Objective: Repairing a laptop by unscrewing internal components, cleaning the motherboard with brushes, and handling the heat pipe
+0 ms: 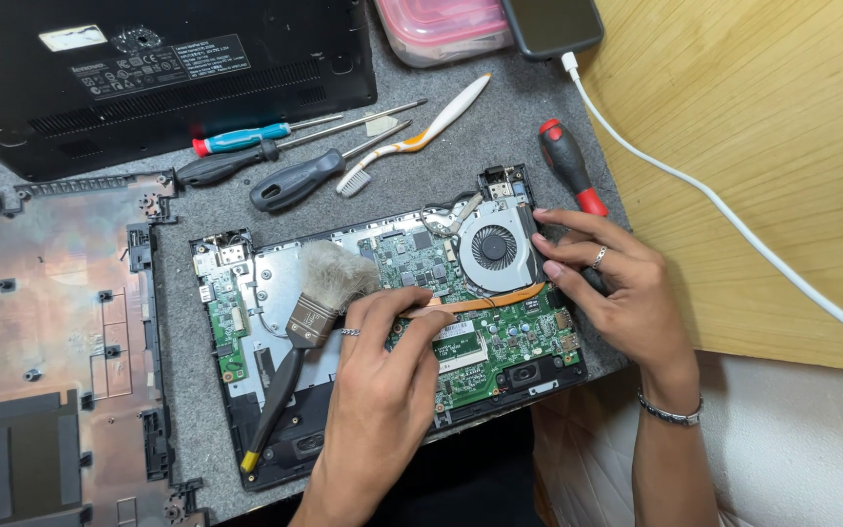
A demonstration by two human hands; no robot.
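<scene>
Seen from the head camera, an opened laptop chassis lies on a grey mat at the near edge of the table, its green circuit board and round cooling fan laid bare. The left hand rests on the board, its fingers pressed down on the copper heat pipe, pinching nothing; a wide paintbrush with grey bristles lies across the chassis just beside it, apparently unheld. The right hand sits at the right end of the board, fingers loosely curled against the fan housing and over the dark shaft of a red-handled screwdriver. The bottom cover lies removed at the left, beside a second laptop farther back. Three screwdrivers and a toothbrush lie at the far side. Judging by this, disassembly is done; the fan and heat pipe remain mounted.
</scene>
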